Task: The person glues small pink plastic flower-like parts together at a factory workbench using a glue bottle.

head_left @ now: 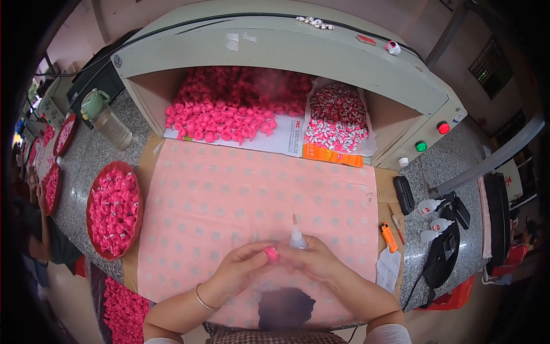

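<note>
The small pink piece (271, 253) sits low over the desk's pink cloth (240, 195), pinched in the left hand (243, 265) grip (wrist bent inward); the right hand (315, 261), curled, has its grip clamped on a glue bottle (297, 238), nozzle up.

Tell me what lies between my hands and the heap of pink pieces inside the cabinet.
In the head view, only the pink dotted cloth lies between your hands and the pink heap; the glue bottle's nozzle pokes up over it.
</note>
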